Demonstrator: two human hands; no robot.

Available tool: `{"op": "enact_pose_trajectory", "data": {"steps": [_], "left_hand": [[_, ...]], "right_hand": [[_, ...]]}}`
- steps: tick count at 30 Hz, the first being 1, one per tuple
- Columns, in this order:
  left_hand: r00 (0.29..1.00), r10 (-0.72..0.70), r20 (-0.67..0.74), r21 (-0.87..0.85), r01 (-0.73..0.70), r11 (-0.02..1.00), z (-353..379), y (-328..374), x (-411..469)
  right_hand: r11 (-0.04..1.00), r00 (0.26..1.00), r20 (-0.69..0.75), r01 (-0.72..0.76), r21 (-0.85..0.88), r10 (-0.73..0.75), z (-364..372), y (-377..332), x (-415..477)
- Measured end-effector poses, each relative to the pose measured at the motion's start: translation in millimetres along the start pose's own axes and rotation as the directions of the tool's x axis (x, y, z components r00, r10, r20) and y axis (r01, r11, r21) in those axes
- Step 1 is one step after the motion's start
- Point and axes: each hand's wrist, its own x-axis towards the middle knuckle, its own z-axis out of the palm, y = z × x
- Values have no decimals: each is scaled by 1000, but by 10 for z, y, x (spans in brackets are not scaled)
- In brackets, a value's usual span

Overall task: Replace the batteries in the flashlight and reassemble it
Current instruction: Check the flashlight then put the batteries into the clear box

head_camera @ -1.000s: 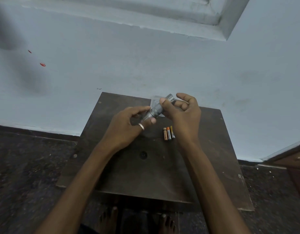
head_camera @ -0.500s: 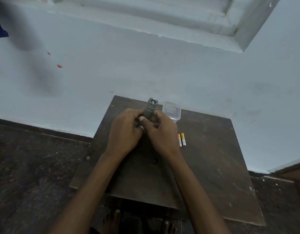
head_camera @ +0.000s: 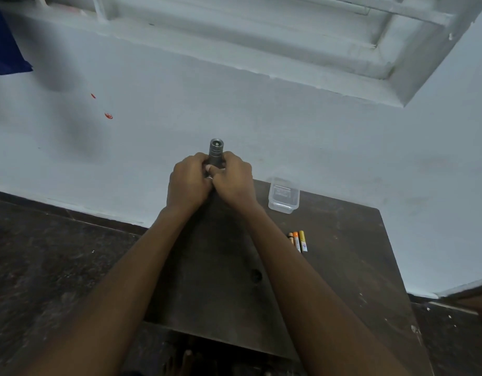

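A grey metal flashlight point(head_camera: 216, 152) stands upright between both hands, its round end facing up towards me. My left hand point(head_camera: 188, 183) and my right hand point(head_camera: 234, 180) are wrapped around its lower body, thumbs meeting at the front; the lower part is hidden by my fingers. Three small batteries point(head_camera: 298, 241), orange and yellow, lie side by side on the dark wooden table point(head_camera: 343, 267) to the right of my right forearm.
A small clear plastic box point(head_camera: 283, 196) sits at the table's far edge, right of my hands. A pale wall stands right behind the table. A round hole point(head_camera: 256, 275) marks the tabletop. Dark stone floor lies on both sides.
The flashlight went from slanted between my fingertips to upright and raised, with both hands closing around its body. The view shifted, so the box and batteries now appear further right.
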Motion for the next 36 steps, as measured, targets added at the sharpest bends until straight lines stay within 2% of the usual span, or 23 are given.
{"op": "enact_pose_trajectory", "data": {"steps": [5,10,13,17,20,24,26,29,31,36], "left_hand": [[1000,-19,24,-22,20,1000,6,-67,38],[989,-105,104,-36,109,993,-16,-34,-20],[981,-168,93,37,165,986,-68,3,-140],[981,-195,-8,208,192,959,-99,195,-487],[990,-140,7,146,137,980,-10,447,-751],[984,-67,164,8,67,998,235,812,-1027],[966,-28,256,3,28,1000,351,934,-1127],[941,-32,336,36,21,999,470,1031,-1226],[932,-56,359,64,35,997,515,1065,-1275],[925,-67,374,94,34,995,537,1065,-1290]], "right_hand": [[1000,1000,6,4,-24,-4,32,7,47],[999,999,7,-47,-23,47,-20,46,-28],[997,997,-22,-73,-25,72,-128,97,-168],[995,992,-81,-103,-17,101,-440,190,-411],[987,980,-126,-158,-42,152,-756,313,-615],[952,950,-226,-255,-168,215,-1175,528,-866],[921,942,-207,-309,-237,263,-1338,621,-949],[867,936,-94,-350,-354,339,-1466,695,-1018],[836,925,-30,-357,-416,379,-1470,704,-1039],[807,914,-11,-364,-466,405,-1405,675,-1056]]}}
